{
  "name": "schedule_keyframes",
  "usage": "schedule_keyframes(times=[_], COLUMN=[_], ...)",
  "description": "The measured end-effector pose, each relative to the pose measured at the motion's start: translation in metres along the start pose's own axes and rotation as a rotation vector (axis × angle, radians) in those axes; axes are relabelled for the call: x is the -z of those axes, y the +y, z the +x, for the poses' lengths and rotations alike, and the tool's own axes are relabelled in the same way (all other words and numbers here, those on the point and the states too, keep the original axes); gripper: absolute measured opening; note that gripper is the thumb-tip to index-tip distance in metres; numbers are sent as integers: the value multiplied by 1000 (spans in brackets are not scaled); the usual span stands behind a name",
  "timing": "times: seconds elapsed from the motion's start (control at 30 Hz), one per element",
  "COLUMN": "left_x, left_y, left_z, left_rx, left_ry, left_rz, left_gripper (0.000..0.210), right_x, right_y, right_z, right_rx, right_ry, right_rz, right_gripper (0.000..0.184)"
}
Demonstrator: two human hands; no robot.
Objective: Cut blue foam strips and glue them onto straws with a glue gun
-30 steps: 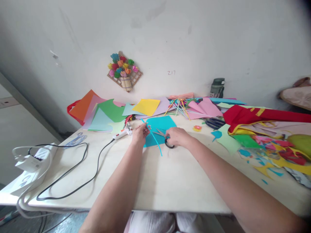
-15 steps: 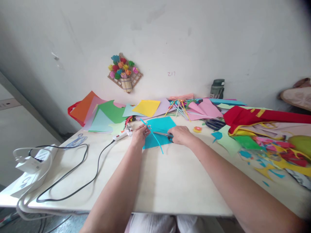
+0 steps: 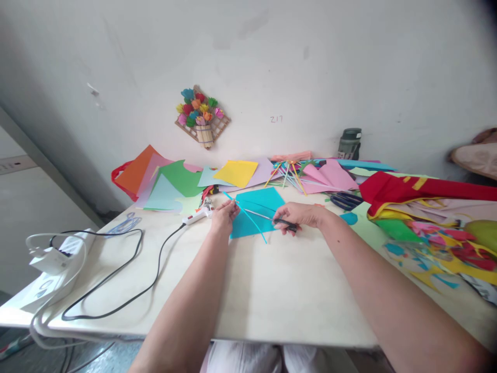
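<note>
A thin bright-blue strip (image 3: 254, 224) is pinched in the fingertips of my left hand (image 3: 224, 216), one end poking out above them and the longer end slanting down to the right. My right hand (image 3: 298, 213) grips black-handled scissors (image 3: 286, 224), whose blades point left toward the strip near my left fingers. Whether the blades touch the strip is too small to tell. Beneath both lies a blue sheet (image 3: 264, 198) on the table, partly covered by my hands. Just left of my left hand rests a white glue gun (image 3: 196, 215) with a black cord.
Coloured sheets (image 3: 171, 178) lie along the wall, with a bundle of thin flower stems (image 3: 289, 173) beside them. At right are dark-handled scissors (image 3: 345, 200), red cloth (image 3: 396, 189) and paper scraps (image 3: 419, 259). A power strip (image 3: 73, 254) with cables occupies the left edge. A bottle (image 3: 349, 145) stands behind.
My right hand has shifted slightly right and turned, showing more of the scissors' handles. The strip's lower end has swung a little right. My left hand keeps its pinch.
</note>
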State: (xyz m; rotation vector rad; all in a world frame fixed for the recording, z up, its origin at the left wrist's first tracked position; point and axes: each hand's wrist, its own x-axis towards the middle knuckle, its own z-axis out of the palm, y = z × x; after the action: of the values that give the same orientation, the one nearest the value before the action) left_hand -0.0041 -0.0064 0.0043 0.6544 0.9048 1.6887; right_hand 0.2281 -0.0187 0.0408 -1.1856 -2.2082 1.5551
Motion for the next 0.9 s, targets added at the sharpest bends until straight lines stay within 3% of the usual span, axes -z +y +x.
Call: schedule_keyframes(times=[0.23, 0.43, 0.57, 0.9], left_x=[2, -4, -9, -17], left_y=[-1, -4, -7, -9], left_z=[3, -2, -4, -10], left_rx=[15, 34, 43, 63], left_ry=[-6, -16, -46, 25], left_rz=[4, 3, -22, -20], left_gripper=[10, 9, 10, 14], right_x=[5, -7, -20, -39], right_y=[5, 0, -8, -12], right_z=[-1, 5, 13, 29], right_rx=[-10, 47, 98, 131], right_ry=[28, 24, 84, 245], right_rz=[-22, 29, 59, 150], right_gripper=[39, 39, 40, 41])
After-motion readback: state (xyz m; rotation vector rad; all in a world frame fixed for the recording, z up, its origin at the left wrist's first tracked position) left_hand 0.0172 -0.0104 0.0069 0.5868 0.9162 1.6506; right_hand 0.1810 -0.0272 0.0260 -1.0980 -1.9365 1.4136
